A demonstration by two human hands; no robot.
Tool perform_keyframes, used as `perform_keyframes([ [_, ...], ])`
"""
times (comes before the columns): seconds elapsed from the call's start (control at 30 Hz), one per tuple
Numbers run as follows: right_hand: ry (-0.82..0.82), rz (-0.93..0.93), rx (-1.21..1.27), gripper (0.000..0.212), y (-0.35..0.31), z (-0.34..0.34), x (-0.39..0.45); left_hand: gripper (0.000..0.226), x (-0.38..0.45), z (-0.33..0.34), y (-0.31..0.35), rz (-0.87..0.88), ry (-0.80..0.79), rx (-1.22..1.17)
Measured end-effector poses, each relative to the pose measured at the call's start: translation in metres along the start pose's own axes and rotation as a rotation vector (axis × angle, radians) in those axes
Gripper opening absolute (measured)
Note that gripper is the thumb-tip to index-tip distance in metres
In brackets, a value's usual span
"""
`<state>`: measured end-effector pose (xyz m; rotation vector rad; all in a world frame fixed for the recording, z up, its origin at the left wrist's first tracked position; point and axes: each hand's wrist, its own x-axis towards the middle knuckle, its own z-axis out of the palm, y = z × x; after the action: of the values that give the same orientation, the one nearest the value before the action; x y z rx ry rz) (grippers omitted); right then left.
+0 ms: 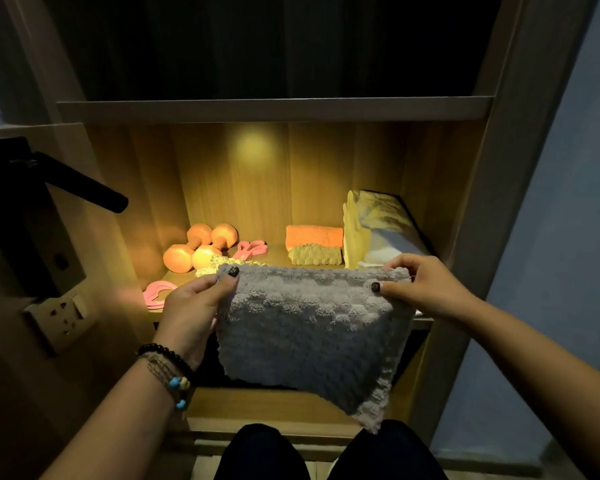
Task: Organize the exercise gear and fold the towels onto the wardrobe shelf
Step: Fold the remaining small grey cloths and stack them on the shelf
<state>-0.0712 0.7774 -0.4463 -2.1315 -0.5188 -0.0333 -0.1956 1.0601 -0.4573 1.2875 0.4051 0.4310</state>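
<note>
a grey towel (pixel 309 334) hangs in front of the lit wardrobe shelf (pixel 278 254), its lower corner drooping toward 5 o'clock. the left hand (pixel 191 306) pinches its top corner at 9 o'clock, the right hand (pixel 420 285) pinches the top corner at 3 o'clock. on the shelf, two orange dumbbells (pixel 198 247) lie at 10 o'clock, a folded orange towel (pixel 314 237) on a tan towel (pixel 314 255) at 12 o'clock.
</note>
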Motion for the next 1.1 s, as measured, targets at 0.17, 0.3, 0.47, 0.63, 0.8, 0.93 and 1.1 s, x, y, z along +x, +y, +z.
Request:
perform_keyframes([
  [0.17, 0.08, 0.085, 0.071, 0.018, -0.017, 0.007, -0.005, 0.009, -0.007, 0.015, -0.003, 0.026, 0.001, -0.083],
  [0.3, -0.151, 0.151, 0.314, 0.023, -0.044, 0.013, -0.014, 0.011, -0.019, 0.037, -0.005, 0.009, -0.061, -0.188],
  [0.47, -0.419, 0.119, 0.457, 0.035, -0.071, 0.008, -0.032, 0.011, -0.03, 0.055, -0.007, 0.109, -0.087, -0.116],
  [0.63, -0.148, -0.227, -0.145, 0.012, -0.08, 0.014, -0.041, 0.013, -0.036, 0.06, -0.007, 0.274, 0.011, 0.064],
  [0.8, 0.036, -0.454, -0.25, 0.005, -0.086, 0.024, -0.049, 0.012, -0.046, 0.061, -0.006, 0.239, -0.033, 0.013],
  [0.93, -0.008, -0.47, -0.209, 0.011, -0.097, 0.03, -0.053, 0.018, -0.051, 0.062, -0.006, 0.198, -0.111, -0.097],
  [1.1, 0.004, -0.391, -0.05, 0.013, -0.102, 0.038, -0.049, 0.023, -0.056, 0.059, -0.006, 0.168, -0.226, -0.217],
])
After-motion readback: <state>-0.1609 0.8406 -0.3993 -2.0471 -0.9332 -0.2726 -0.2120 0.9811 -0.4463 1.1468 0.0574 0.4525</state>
